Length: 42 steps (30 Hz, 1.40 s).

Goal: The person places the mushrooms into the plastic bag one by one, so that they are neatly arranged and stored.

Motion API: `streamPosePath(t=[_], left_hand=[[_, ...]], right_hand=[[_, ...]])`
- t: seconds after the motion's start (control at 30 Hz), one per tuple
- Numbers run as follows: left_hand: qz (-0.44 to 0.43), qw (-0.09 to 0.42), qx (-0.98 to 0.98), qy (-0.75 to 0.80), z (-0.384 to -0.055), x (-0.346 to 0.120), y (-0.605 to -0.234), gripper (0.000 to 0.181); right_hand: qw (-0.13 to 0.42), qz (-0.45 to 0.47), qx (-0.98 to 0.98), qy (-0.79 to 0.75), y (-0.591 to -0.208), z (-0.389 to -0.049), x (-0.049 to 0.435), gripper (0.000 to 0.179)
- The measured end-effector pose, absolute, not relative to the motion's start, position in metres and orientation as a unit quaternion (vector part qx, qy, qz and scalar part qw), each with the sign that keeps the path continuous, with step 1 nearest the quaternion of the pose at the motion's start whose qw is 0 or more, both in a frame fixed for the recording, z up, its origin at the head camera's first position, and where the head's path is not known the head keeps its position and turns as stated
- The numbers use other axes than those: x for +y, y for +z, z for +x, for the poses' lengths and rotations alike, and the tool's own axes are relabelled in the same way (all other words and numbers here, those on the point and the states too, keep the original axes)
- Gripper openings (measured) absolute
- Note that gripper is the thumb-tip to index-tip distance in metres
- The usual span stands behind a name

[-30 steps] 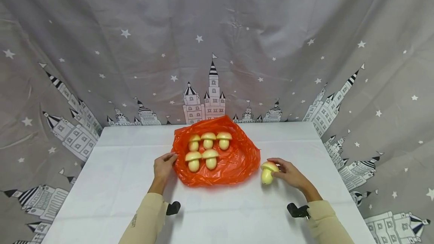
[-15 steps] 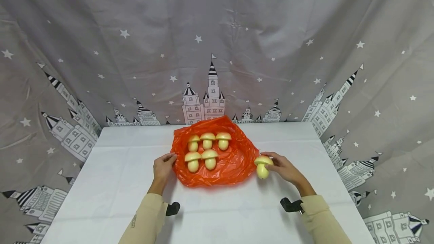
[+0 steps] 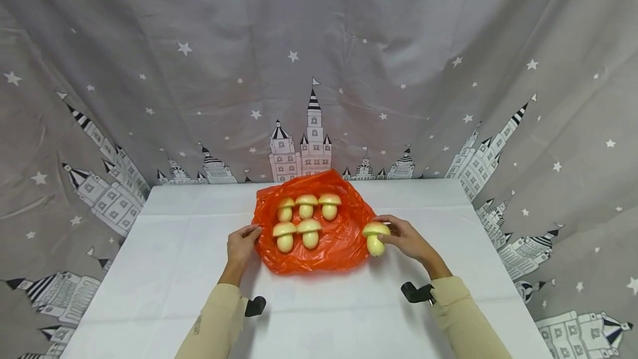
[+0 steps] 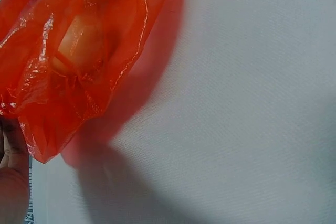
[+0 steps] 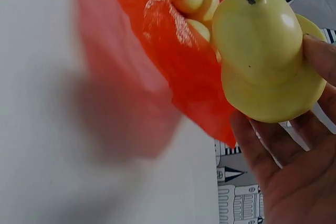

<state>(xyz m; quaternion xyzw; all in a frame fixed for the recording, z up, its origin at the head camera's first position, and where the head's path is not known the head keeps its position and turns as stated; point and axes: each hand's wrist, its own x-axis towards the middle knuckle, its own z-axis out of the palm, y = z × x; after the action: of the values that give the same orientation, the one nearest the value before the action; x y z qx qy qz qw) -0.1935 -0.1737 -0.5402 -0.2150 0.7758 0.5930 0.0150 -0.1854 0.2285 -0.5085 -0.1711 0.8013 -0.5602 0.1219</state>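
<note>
A red plastic bag (image 3: 344,237) lies spread open on the table, with several yellow mushrooms (image 3: 309,232) in two rows inside. My left hand (image 3: 241,248) pinches the bag's left edge; in the left wrist view the thin film (image 4: 79,93) hides part of its fingers. My right hand (image 3: 411,242) holds another yellow mushroom (image 3: 375,237) by its cap and stem, stem down, at the bag's right rim. Up close in the right wrist view, this mushroom (image 5: 257,40) shows a dark spot on its stem end, and the thumb presses its side.
White cloth covers the table (image 3: 319,314). Behind it hangs a grey curtain (image 3: 319,43) printed with stars and castles. A black wrist mount (image 3: 255,306) sticks out from the left sleeve, and another mount (image 3: 416,292) from the right sleeve.
My right hand has carried the mushroom left and slightly away from me, from beside the bag to its right rim. The left hand stays at the bag's left edge.
</note>
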Motion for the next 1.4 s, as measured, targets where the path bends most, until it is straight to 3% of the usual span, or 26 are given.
streamPosePath(t=[0.53, 0.8, 1.1, 1.4], left_hand=[[-0.205, 0.023, 0.778, 0.593, -0.196, -0.173, -0.541, 0.033], [-0.203, 0.026, 0.779, 0.592, -0.195, -0.175, -0.542, 0.034], [-0.195, 0.017, 0.783, 0.591, -0.195, -0.175, -0.542, 0.033], [-0.192, 0.008, 0.785, 0.589, -0.196, -0.175, -0.542, 0.032]], right_hand=[[0.141, -0.176, 0.809, -0.543, -0.476, -0.186, 0.19, 0.043], [0.12, -0.194, 0.805, -0.547, -0.508, -0.205, 0.177, 0.044], [0.073, -0.202, 0.816, -0.537, -0.518, -0.213, 0.157, 0.041], [0.072, -0.133, 0.845, -0.512, -0.526, -0.219, 0.14, 0.042]])
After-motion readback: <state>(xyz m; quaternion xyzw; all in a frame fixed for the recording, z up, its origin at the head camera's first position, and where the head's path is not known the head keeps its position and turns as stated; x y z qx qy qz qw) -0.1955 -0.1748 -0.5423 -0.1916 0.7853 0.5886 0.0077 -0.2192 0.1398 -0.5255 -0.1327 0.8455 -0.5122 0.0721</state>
